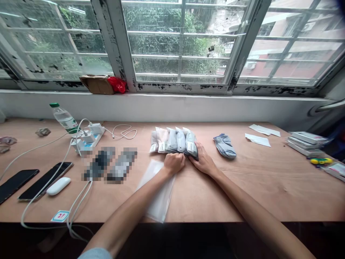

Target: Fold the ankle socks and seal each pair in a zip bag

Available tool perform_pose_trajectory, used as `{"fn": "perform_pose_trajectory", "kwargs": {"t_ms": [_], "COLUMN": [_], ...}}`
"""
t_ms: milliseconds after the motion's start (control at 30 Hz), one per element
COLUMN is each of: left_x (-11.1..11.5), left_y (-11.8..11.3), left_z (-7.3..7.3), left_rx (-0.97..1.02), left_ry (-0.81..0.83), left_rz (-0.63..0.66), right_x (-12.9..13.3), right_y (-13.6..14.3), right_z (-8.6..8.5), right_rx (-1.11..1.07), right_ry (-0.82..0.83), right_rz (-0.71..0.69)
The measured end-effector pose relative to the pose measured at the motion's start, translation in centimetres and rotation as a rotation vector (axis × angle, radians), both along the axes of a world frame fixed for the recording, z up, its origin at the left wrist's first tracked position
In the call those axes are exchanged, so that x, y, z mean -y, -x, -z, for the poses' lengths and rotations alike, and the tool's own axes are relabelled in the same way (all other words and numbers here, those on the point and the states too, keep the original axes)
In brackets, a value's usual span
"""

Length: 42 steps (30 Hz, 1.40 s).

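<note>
Several bagged bundles (172, 139), grey, pinkish and bluish with small white labels, stand side by side in a row at the middle of the table. My left hand (174, 162) is closed at the near edge of the row; what its fingers hold, if anything, is hidden. At the row's right end, my right hand (202, 159) rests against the last bundle with its fingers spread. Partly under my left forearm lies a flat translucent plastic bag (161, 201). A folded pile of grey-blue socks (225, 146) lies to the right of my right hand.
Phones (45, 181), a white case (58, 186), a power strip (90, 142) with cables and a bottle (64, 118) occupy the left side. White paper strips (258, 140), stacked flat boxes (307, 140) and a yellow tool (321, 161) lie at the right.
</note>
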State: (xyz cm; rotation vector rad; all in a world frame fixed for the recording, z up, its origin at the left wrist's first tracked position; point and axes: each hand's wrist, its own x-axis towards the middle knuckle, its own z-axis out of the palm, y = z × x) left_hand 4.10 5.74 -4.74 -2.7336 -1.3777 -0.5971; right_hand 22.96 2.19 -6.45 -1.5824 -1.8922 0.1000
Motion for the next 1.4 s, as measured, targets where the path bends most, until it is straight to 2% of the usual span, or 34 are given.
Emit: {"fn": "perform_pose_trajectory", "kwargs": {"t_ms": [133,267,333,367,433,533,600,633,767,867,967,1067,1133,1200,1267,1300,1333,1400], "left_x": [-0.4,-0.8,-0.9,-1.0,-1.1,-1.4,-1.5,-1.5,-1.5,-1.2,-0.6,0.1,0.5,0.7,0.9,1.0,1.1,1.3], "left_y": [-1.7,-2.2,-2.3,-2.4,-2.6,-2.9,-3.1,-3.2,-3.3,-3.2,-3.0,-2.5,-2.0,-1.4,-0.9,-0.7,-0.4,0.0], "left_z": [0.3,0.6,0.7,0.8,1.0,0.9,0.8,0.7,0.6,0.4,-0.4,-2.0,-3.2,-4.0,-4.4,-4.3,-4.2,-3.7], "left_rx": [0.042,0.102,0.13,0.144,0.168,0.194,0.189,0.18,0.131,0.107,0.144,0.26,0.358,0.459,0.548,0.582,0.605,0.618], "left_ry": [-0.049,-0.109,-0.135,-0.147,-0.164,-0.179,-0.17,-0.159,-0.116,-0.097,-0.062,-0.01,0.118,0.411,0.733,0.829,0.86,0.779], "left_rz": [0.033,0.046,0.041,0.037,0.029,0.018,0.007,0.003,0.014,0.031,0.0,-0.02,0.031,0.12,0.194,0.209,0.21,0.189], "right_x": [0.3,1.4,2.1,2.4,2.8,2.8,2.5,2.3,1.7,1.5,1.7,2.8,4.1,5.6,7.0,7.5,8.0,8.5], "right_y": [-0.5,-2.0,-3.1,-3.7,-5.2,-7.2,-8.4,-8.9,-10.0,-9.9,-8.6,-6.1,-4.1,-2.0,0.0,0.8,1.4,2.2], "right_z": [-0.2,-1.2,-1.7,-1.9,-2.0,-1.6,-1.5,-1.5,-1.9,-2.0,-2.1,-2.7,-3.0,-3.1,-2.9,-2.7,-2.5,-2.6], "right_rx": [-0.003,0.048,0.062,0.069,0.116,0.194,0.207,0.218,0.294,0.193,-0.007,-0.106,-0.04,0.107,0.259,0.32,0.372,0.417], "right_ry": [0.027,0.027,-0.019,-0.048,-0.067,0.078,0.193,0.222,0.19,0.047,-0.161,-0.327,-0.419,-0.485,-0.468,-0.428,-0.351,-0.186], "right_rz": [0.0,-0.091,-0.091,-0.041,0.171,0.557,0.671,0.668,0.509,0.461,0.466,0.408,0.231,-0.017,-0.228,-0.304,-0.367,-0.438]}}
